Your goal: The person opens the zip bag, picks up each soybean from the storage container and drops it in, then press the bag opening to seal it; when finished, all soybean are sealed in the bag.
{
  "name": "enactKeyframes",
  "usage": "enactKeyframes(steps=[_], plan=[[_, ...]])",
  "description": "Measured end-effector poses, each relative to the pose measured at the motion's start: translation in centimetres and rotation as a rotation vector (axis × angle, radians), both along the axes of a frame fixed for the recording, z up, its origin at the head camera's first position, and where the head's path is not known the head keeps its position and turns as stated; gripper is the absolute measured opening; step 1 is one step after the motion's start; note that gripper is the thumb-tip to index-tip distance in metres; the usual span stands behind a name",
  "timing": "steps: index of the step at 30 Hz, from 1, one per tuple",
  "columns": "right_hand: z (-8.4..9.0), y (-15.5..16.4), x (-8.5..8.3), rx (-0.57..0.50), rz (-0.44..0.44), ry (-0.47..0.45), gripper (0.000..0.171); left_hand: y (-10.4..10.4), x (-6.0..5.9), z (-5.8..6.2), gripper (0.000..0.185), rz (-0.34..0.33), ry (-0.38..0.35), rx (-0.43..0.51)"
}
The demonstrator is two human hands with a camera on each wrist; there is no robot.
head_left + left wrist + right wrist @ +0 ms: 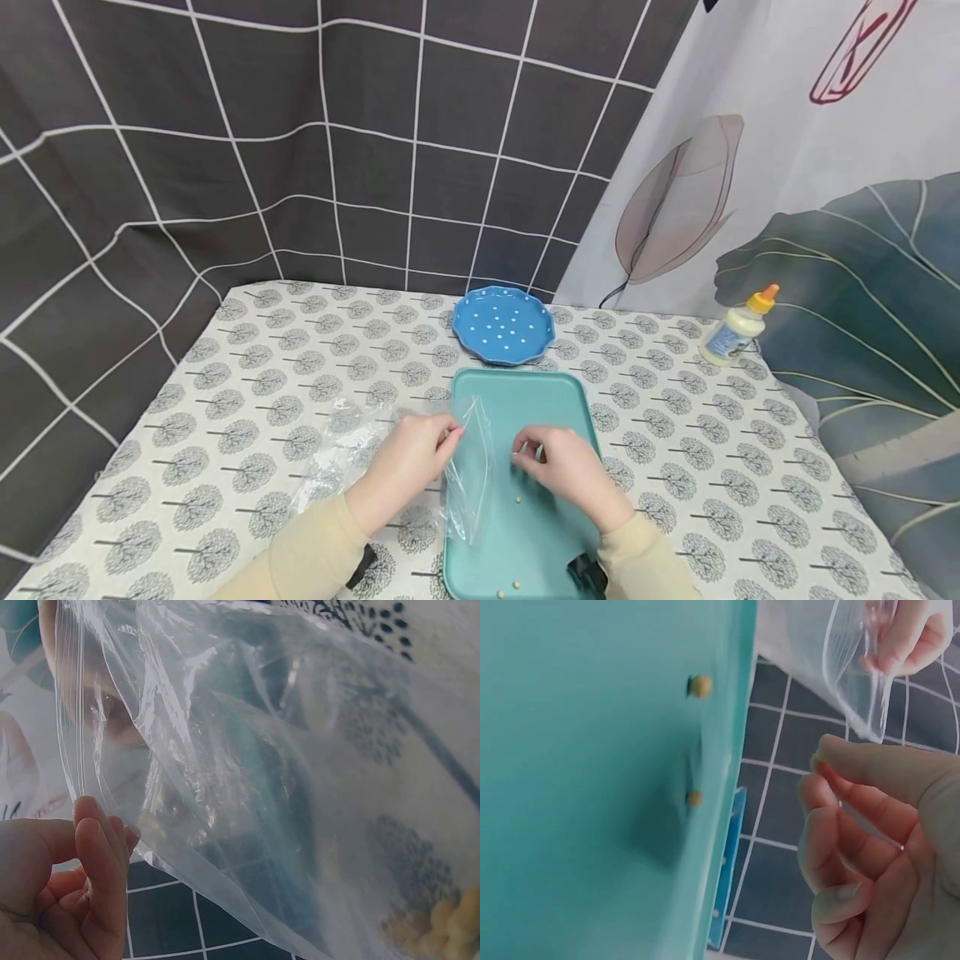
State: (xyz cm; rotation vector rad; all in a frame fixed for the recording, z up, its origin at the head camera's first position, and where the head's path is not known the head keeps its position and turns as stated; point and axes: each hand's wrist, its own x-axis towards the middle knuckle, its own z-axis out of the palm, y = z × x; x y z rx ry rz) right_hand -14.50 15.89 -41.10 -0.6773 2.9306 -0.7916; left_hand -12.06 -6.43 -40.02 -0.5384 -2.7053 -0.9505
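Over the left edge of the green tray (pixel 532 392), the clear plastic bag (pixel 468 492) hangs with its zip edge running near to far, pinched by the left hand (pixel 408 454). That edge lies just left of the right hand (pixel 562 462), whose thumb and finger come together; whether they grasp anything, I cannot tell. One small ball (pixel 517 500) lies on the tray, nearest the right fingertips.

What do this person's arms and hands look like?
The left sleeve and right sleeve are plain, pale cream and long. A black piece shows beside each. The left hand and right hand wear no visible gloves or rings.
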Motion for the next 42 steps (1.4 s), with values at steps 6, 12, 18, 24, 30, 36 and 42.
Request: enactKeyframes(steps=[6, 12, 18, 24, 30, 36, 42], plan=[[0.3, -0.8, 0.4, -0.058, 0.047, 0.049, 0.008, 0.0, 0.1, 0.1, 0.01, 0.0, 0.004, -0.009], [0.6, -1.7, 0.8, -0.1, 0.112, 0.05, 0.007, 0.1, 0.0, 0.2, 0.01, -0.003, 0.007, -0.018], [0.6, -2.5, 0.9, -0.099, 0.145, 0.048, 0.006, 0.2, 0.1, 0.2, 0.011, -0.009, 0.016, -0.018], [0.4, -2.8, 0.9, -0.127, 0.166, 0.041, 0.009, 0.3, 0.2, 0.3, 0.011, -0.011, 0.003, -0.009], [0.4, -2.6, 0.9, -0.133, 0.149, 0.034, 0.01, 0.2, 0.1, 0.3, 0.012, -0.015, -0.011, 0.003], [0.4, -1.8, 0.7, -0.139, 0.114, 0.033, 0.009, 0.2, 0.0, 0.3, 0.012, -0.017, -0.018, 0.002], [0.0, -0.9, 0.4, -0.144, 0.095, 0.011, 0.008, 0.2, 0.1, 0.2, 0.012, -0.016, -0.03, 0.002]])
